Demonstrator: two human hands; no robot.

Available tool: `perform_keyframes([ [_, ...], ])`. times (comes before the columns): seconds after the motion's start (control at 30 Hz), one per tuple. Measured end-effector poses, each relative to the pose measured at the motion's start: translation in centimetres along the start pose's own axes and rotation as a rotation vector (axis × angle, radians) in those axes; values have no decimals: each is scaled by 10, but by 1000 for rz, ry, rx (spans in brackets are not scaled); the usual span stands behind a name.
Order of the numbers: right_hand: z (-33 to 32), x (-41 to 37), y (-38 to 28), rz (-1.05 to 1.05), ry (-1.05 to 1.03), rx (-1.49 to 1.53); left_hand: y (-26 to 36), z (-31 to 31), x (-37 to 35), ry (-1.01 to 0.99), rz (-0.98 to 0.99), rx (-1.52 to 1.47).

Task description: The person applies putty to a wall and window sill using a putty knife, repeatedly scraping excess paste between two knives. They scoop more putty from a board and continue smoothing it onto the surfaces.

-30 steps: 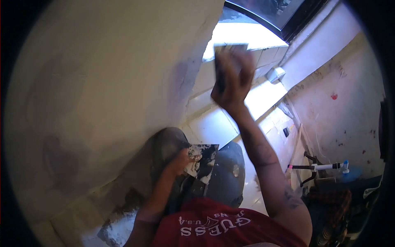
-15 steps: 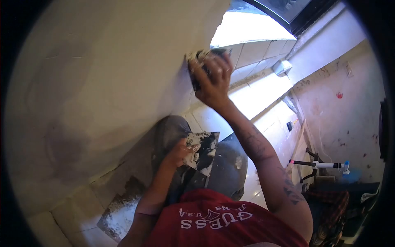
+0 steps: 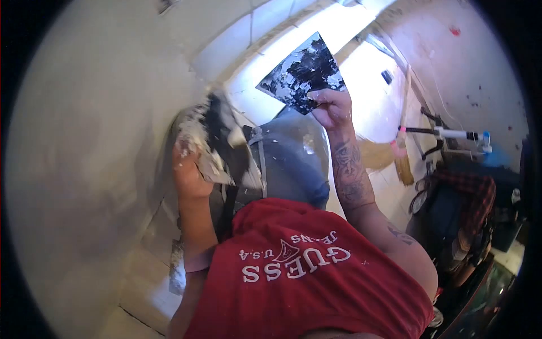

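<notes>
My right hand [image 3: 333, 107] pinches a flat, dark putty spreader [image 3: 305, 73] at its lower corner, thumb on top. White putty is smeared in patches over the blade, which is held up above my knee, away from the wall. On the left, my left hand [image 3: 192, 175] grips a second putty spreader [image 3: 240, 152] close to the wall. Thick white putty [image 3: 195, 133] clings to its near side and fingers. Motion blurs this spreader, and part of its edge is hard to make out.
A pale plastered wall [image 3: 96, 141] fills the left side. Light-coloured tiles [image 3: 138, 282] cover the floor, with a putty-marked board [image 3: 176, 271] lower left. To the right are a white and black pole-like tool [image 3: 451, 133], red plaid cloth [image 3: 477, 203] and dark items.
My right hand has come down and away from the wall, turning its spreader face up. My left hand has risen left with the other spreader. The view has tilted down; the bright window opening has left it.
</notes>
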State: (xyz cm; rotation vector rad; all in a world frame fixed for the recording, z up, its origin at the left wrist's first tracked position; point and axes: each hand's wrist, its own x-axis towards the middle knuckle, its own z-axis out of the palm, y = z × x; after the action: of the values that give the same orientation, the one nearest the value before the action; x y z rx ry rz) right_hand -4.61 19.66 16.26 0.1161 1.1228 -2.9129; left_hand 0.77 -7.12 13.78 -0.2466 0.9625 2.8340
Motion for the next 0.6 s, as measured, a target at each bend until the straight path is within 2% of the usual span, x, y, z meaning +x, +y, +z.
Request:
perform_keyframes([
  [0.03,1,-8,-1,-33,2,10,-3,-2,11,161,-102,-77],
  [0.2,17,-43,18,-67,-134,-157,-31,15,29,131,17,197],
  [0.23,17,-47,23,-93,-166,-249,-33,23,25,73,107,453],
  [0.27,18,-48,26,-129,-202,-344,-34,22,28,82,123,471],
  [0.33,21,-48,26,-371,-370,-909,-35,20,35,100,155,506],
  [0.4,23,-44,33,-522,-484,-1072,-26,54,27,137,45,242],
  [0.43,17,-41,39,-498,-479,-1049,-25,46,29,85,47,262],
  [0.53,-9,-32,61,-414,-474,-1060,-13,57,12,230,-16,246],
  [0.6,-19,-33,57,-307,-516,-1171,-13,56,16,155,109,459],
])
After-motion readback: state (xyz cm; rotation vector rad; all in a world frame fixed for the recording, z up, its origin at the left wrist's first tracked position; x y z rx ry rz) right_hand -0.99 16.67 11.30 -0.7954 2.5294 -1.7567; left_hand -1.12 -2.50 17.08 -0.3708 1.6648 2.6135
